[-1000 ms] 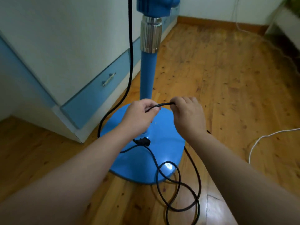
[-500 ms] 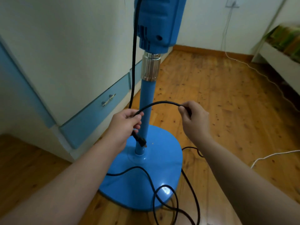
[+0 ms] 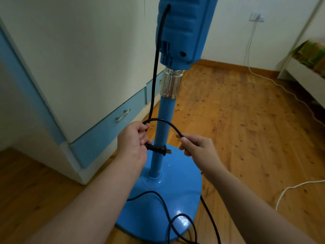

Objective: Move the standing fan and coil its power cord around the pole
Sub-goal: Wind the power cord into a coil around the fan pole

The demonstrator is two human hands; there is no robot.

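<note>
A blue standing fan stands on the wooden floor, its pole (image 3: pixel 163 124) rising from a round blue base (image 3: pixel 181 196) to a chrome collar (image 3: pixel 171 84). The black power cord (image 3: pixel 154 71) hangs down from the fan's housing on the left of the pole. My left hand (image 3: pixel 133 143) grips the cord just behind its plug (image 3: pixel 158 149), which lies across the front of the pole. An arc of cord crosses the pole to my right hand (image 3: pixel 198 145), which pinches it. Loose loops of cord (image 3: pixel 182 226) lie on the base and floor.
A white cabinet with blue drawers (image 3: pixel 105 131) stands close on the left of the fan. A white cable (image 3: pixel 274 81) runs from a wall socket along the floor at right. A low white shelf (image 3: pixel 302 71) sits at the far right.
Both hands have lifted the cord up from the base to mid-pole. The plug now lies level across the pole, and the hands have spread apart with an arc of cord between them.
</note>
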